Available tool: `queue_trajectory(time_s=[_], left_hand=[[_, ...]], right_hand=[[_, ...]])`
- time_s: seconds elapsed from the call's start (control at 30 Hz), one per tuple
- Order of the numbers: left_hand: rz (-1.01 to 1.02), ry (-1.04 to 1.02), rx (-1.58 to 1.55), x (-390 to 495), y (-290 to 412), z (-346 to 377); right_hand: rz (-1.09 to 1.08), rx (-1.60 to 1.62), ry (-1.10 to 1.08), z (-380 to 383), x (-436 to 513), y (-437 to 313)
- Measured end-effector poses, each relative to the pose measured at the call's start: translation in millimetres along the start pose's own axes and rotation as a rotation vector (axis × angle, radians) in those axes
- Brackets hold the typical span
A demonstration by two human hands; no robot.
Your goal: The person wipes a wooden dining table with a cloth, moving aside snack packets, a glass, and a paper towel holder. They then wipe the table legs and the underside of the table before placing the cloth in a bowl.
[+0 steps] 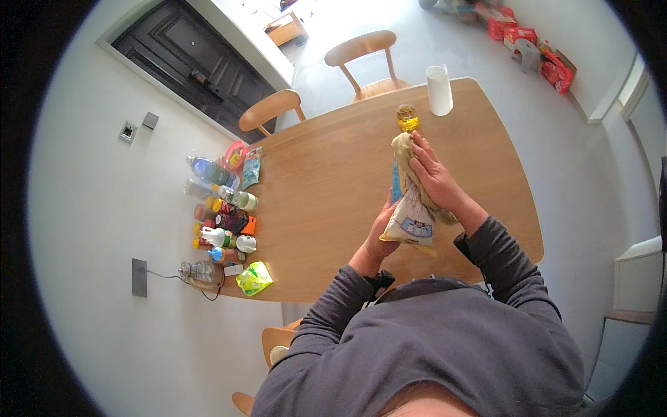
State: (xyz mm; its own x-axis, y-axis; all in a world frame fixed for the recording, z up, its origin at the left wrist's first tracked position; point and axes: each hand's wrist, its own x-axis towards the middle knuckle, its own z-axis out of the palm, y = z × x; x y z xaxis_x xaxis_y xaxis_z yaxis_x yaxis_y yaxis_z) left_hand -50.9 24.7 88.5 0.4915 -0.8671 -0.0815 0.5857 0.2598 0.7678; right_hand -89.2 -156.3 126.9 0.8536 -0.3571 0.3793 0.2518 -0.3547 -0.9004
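Note:
A white plastic pouch (411,219) with printed writing and a blue side panel (396,180) is held up above the wooden table. My left hand (383,229) grips it from the left; part of that hand is hidden behind the pouch. A beige cloth (403,148) lies over the pouch's top and right side. My right hand (435,180) presses the cloth flat against the pouch, fingers extended. Just beyond the cloth stands a clear container of yellow liquid (408,119), its lower part near the cloth's edge.
A paper towel roll (440,91) stands at the table's far right. Bottles and jars (224,208) crowd the left end beside a glass kettle (203,273) and a green pouch (254,279). Two wooden chairs (360,49) line the far side of the table (312,208).

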Motion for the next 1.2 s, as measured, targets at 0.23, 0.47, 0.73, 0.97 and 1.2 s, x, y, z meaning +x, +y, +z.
queue_trajectory(time_s=[0.23,0.47,0.73,0.97,1.2], left_hand=[[-0.094,-0.002,-0.292,11.1,30.3,9.6],[-0.124,0.236,0.032,4.7,32.9,5.7],[-0.016,0.069,0.282,0.8,39.5,9.2],[-0.003,-0.028,0.298,-4.0,39.1,0.3],[0.0,-0.071,0.291,1.3,40.1,-16.0]], right_hand=[[-0.244,-0.382,-0.154,31.1,-34.7,-22.1],[-0.264,-0.516,-0.142,35.3,-27.7,-29.4],[-0.003,0.048,-0.089,18.0,10.8,-27.5],[0.298,-0.171,-0.003,-11.5,11.0,29.0],[0.244,0.641,0.133,-31.3,-3.7,7.4]])
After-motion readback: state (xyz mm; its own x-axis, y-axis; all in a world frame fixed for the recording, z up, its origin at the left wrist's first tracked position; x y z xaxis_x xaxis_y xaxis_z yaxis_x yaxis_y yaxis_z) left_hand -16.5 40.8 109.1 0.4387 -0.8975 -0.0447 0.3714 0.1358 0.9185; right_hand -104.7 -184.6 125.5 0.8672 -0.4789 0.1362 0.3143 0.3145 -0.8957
